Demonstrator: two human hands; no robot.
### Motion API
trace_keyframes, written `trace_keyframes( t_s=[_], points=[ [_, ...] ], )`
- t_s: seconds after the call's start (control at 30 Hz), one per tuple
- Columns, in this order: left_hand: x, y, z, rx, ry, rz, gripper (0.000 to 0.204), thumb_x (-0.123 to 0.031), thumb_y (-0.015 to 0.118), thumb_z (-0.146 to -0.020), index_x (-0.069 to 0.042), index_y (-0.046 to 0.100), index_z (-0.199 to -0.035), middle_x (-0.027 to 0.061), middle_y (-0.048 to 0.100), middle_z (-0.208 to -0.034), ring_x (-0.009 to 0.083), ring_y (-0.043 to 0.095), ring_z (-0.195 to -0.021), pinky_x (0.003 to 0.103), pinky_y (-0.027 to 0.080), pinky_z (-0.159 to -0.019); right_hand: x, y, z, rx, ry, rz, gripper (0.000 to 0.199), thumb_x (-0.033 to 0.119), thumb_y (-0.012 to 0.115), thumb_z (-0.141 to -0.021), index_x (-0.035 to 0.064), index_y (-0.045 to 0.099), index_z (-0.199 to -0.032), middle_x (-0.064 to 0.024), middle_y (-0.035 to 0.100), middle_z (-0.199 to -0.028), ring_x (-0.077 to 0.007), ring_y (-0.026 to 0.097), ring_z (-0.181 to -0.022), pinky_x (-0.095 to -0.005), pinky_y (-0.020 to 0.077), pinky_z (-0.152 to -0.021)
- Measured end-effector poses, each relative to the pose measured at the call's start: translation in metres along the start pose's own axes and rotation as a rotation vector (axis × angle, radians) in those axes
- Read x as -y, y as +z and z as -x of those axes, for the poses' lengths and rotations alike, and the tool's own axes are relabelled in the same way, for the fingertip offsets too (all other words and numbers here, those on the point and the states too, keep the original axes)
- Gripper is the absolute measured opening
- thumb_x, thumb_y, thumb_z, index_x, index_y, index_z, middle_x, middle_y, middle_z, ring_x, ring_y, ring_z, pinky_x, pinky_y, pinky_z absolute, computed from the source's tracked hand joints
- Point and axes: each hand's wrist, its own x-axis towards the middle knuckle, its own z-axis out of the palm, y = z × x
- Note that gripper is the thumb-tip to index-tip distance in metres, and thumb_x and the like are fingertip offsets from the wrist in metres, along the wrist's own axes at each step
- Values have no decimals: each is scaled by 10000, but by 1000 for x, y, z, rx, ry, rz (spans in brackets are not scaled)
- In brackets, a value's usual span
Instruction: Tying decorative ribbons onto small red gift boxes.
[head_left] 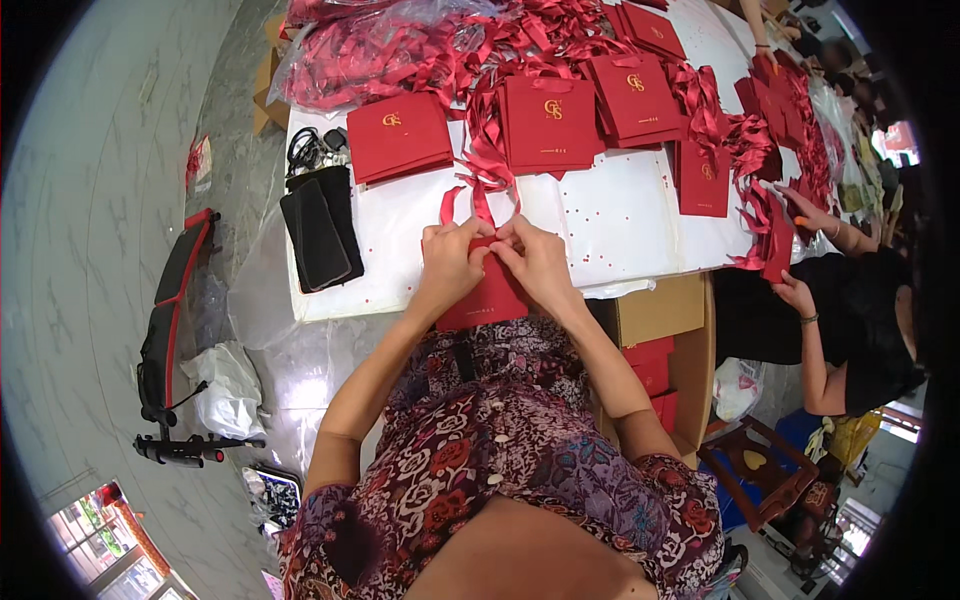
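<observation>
- You have two hands at work, and between them is one red bag [485, 308], upright before your waist at the near edge of the one white table [615, 215].
- Your left hand [452, 258] has its thumb and fingers pinched together on the red ribbon [481, 206] at the bag's top.
- Your right hand [536, 257] pinches the same ribbon, just beside the left; which strand each one grips, you cannot tell from here.
- Beyond your hands lie three large stacks of red bags: left stack [398, 140], middle stack [550, 125] and right stack [637, 100]. The bags in each overlap too much to count.
- One smaller stack [703, 182] lies farther right.
- At the left are one dark phone [318, 238] and one black cloth [340, 190] under it.
- One cardboard box [660, 308] stands below the table at your right, with red pieces inside.
- One co-worker's two hands are at another red piece [775, 240].
</observation>
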Motion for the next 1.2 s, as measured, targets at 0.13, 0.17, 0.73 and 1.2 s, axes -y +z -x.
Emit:
trace_keyframes(
  t_s=[0.13,0.17,0.73,1.2],
  points=[
    [-1,-9,-9,142,8,-44,186,-75,713,-780,-99,661,-957,54,698,-889,252,633,-834,374,356,-846,9,-15,-5,18,17,53,226,165,787,-788,30,633,-884,-123,646,-790,-290,664,-700,-381,513,-630],
    [-3,-11,-11,183,5,-26,181,-84,716,-783,-100,664,-955,50,691,-891,248,628,-834,371,353,-847,10,-21,-7,1,-21,98,232,174,794,-783,30,646,-888,-112,629,-804,-277,656,-703,-367,510,-636],
    [-24,-17,-22,145,310,-21,141,-140,754,-764,-111,656,-861,33,620,-830,205,590,-841,375,339,-840,-39,-21,-39,194,435,-476,213,180,704,-883,-23,709,-818,6,622,-679,-52,529,-606,-245,414,-548],
    [-10,-12,-30,23,-32,-48,182,-180,791,-759,-95,666,-861,20,679,-855,187,651,-816,370,350,-806,-20,-44,12,275,238,59,257,242,766,-792,25,666,-888,-158,635,-780,-336,612,-675,-407,490,-643]
  ],
)
